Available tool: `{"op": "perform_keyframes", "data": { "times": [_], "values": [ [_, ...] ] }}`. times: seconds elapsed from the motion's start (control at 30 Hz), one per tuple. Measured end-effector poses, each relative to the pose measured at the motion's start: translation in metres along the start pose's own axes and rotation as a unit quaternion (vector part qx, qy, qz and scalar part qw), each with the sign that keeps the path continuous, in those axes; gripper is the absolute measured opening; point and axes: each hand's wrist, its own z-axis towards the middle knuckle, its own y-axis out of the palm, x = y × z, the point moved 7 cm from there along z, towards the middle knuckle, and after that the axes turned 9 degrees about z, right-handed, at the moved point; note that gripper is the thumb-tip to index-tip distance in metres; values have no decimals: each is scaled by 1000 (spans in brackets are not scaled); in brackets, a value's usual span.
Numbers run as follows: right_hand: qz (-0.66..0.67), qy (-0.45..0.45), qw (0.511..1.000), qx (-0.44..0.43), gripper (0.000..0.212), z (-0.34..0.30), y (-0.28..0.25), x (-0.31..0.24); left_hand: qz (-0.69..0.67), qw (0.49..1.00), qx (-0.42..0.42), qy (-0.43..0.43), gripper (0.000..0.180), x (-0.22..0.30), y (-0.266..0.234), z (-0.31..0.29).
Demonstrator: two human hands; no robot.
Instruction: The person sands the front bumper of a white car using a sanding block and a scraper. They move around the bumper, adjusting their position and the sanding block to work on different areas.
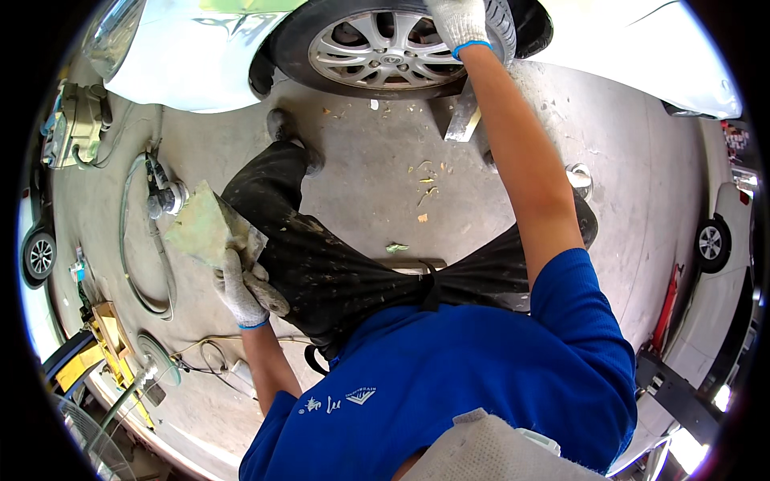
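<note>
Facing a white car (192,64), near its spoked wheel (391,60). Holding a green-smeared board (200,228) below and left of the wheel, gripped at its lower edge in the gloved left hand (238,295). With the gloved right hand (461,22) across the wheel's upper right, fingertips out of view, cannot tell whether clasping anything.
</note>
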Motion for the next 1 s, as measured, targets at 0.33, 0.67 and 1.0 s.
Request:
{"op": "perform_keyframes", "data": {
  "times": [0.33,0.67,1.0],
  "values": [
    [-12,-1,999,-43,41,8,-4,-9,5,1000,-5,-5,24,-6,-5,2],
    [48,51,974,-214,42,-33,2,0,1,1000,-15,9,21,-3,0,1],
    [-77,-15,994,-78,43,4,-9,-6,-4,1000,-19,12,20,-9,-4,4]
  ]
}}
